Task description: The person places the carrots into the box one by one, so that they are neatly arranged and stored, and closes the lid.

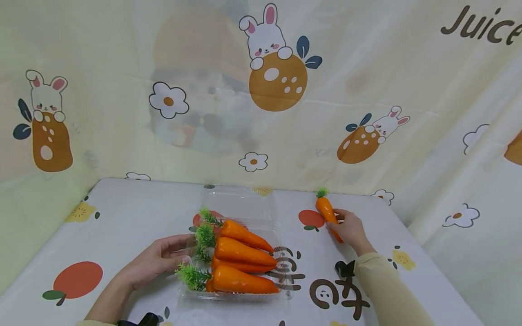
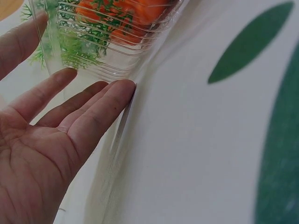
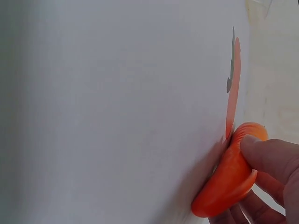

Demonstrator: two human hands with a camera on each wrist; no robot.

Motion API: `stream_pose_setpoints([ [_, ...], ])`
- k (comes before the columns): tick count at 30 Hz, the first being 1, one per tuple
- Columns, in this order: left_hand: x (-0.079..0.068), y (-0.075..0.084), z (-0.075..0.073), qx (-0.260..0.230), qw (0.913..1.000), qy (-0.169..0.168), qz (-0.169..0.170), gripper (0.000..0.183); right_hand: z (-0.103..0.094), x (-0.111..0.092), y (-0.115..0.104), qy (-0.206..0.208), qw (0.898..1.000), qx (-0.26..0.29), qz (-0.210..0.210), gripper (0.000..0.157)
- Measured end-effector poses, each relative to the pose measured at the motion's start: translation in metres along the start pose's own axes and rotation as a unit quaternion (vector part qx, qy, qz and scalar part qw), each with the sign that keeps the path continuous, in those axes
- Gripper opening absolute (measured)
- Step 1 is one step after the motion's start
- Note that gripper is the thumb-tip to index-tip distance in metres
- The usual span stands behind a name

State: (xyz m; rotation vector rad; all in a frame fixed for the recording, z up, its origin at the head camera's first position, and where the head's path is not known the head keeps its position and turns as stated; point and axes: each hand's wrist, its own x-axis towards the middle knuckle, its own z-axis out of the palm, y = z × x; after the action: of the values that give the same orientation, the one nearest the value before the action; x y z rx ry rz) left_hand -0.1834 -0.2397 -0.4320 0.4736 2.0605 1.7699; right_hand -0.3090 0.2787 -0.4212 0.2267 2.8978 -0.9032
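A clear plastic box point(image 1: 244, 297) stands on the table with its lid folded back, holding several toy carrots point(image 1: 244, 252) with green tops toward the left. My left hand point(image 1: 152, 261) is at the box's left side. In the left wrist view, its fingers point(image 2: 100, 114) reach out fairly straight beside the ribbed wall; whether every fingertip touches cannot be told. Over on the right, a single carrot point(image 1: 325, 209) lies on the table, its leafy top pointing away. My right hand point(image 1: 351, 230) grips it near the tip, with the thumb on top in the right wrist view point(image 3: 229, 179).
The transparent lid point(image 1: 240, 203) spreads flat behind the box. A white printed cloth point(image 1: 134, 203) covers the table, and a patterned curtain point(image 1: 204, 140) hangs along its back and sides. Dark bands sit at both wrists.
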Motion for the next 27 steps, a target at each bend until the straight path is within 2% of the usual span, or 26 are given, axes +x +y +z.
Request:
stream_pose_setpoints([
  [10,0.001,-0.001,0.002,-0.004,1.0000,-0.004,0.002,0.068,-0.006,-0.009,0.001,-0.006,1.000,0.004,0.000,0.063],
  [18,0.000,0.000,0.002,-0.001,1.0000,0.000,-0.006,0.067,-0.021,-0.019,0.004,-0.012,0.999,0.011,-0.041,0.058],
  [27,0.000,-0.001,0.001,0.003,1.0000,-0.001,0.000,0.067,-0.040,-0.038,0.007,-0.046,0.994,0.042,-0.089,0.060],
])
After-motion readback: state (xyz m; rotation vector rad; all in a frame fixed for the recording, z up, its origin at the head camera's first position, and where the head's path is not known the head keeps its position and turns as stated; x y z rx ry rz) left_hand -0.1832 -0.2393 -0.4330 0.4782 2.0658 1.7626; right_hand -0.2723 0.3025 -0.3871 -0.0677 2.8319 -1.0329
